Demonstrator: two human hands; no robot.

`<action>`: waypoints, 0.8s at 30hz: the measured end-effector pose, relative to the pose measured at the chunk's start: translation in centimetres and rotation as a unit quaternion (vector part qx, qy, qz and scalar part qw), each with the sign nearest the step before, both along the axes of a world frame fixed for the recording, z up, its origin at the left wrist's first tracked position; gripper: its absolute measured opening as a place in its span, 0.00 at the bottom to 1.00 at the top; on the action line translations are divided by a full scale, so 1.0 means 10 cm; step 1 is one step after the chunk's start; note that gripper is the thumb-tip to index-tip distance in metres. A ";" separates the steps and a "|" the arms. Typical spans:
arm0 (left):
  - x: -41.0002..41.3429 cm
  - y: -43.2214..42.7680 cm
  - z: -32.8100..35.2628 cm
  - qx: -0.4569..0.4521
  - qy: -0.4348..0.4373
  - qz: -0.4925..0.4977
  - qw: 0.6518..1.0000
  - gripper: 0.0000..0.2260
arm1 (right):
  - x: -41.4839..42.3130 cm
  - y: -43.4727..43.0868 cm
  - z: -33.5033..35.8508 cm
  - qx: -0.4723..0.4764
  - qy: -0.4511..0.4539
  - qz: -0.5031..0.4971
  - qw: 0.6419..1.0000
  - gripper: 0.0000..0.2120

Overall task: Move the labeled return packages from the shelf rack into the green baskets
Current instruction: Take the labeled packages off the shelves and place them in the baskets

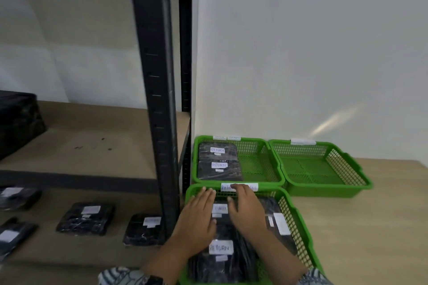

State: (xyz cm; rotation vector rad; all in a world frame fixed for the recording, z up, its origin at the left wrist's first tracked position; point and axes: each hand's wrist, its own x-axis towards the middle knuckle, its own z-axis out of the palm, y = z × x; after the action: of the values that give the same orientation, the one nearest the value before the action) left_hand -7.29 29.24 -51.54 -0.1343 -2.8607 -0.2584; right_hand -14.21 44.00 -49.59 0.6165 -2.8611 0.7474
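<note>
Both hands lie flat on packages in the nearest of three green baskets.
The left hand (199, 213) and right hand (246, 209) lie with straight fingers, gripping nothing, on the black packages (231, 268) in the near basket (292, 211), where three white labels show. The back-left basket (256, 155) holds two RETURN packages (218, 158); the back-right basket (324, 169) touches it. Four shelf packages (85, 218) lie on the shelf rack (157, 76).

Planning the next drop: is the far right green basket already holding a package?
No, the far right basket shows only its bare green mesh floor.
</note>
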 end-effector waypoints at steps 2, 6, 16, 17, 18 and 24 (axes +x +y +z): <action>0.30 -0.06 0.00 0.024 -0.011 -0.016 1.000 0.30 | 0.31 -0.05 -0.01 0.009 0.012 0.011 1.000 0.20; 0.89 -0.28 -0.07 0.026 -0.034 -0.006 0.999 0.31 | 0.91 -0.23 -0.03 0.015 0.025 0.018 0.999 0.21; 2.09 -1.10 0.07 -0.035 -0.043 0.084 0.995 0.32 | 2.00 -1.06 0.03 0.063 0.012 0.106 0.992 0.25; 2.17 -1.19 0.10 -0.033 -0.030 0.099 0.994 0.32 | 2.06 -1.17 0.07 0.064 0.019 0.120 0.990 0.25; 2.24 -1.29 0.13 -0.023 -0.022 0.101 0.994 0.32 | 2.11 -1.29 0.11 0.064 0.023 0.133 0.989 0.25; 2.50 -1.89 0.44 0.018 0.051 0.161 0.985 0.31 | 2.27 -2.02 0.40 0.045 0.046 0.198 0.978 0.25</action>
State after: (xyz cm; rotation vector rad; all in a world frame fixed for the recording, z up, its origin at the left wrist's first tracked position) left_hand 17.74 10.36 -47.12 0.3106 -2.7194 -0.2296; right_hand 8.44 23.77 -45.59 1.2234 -2.7292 0.6153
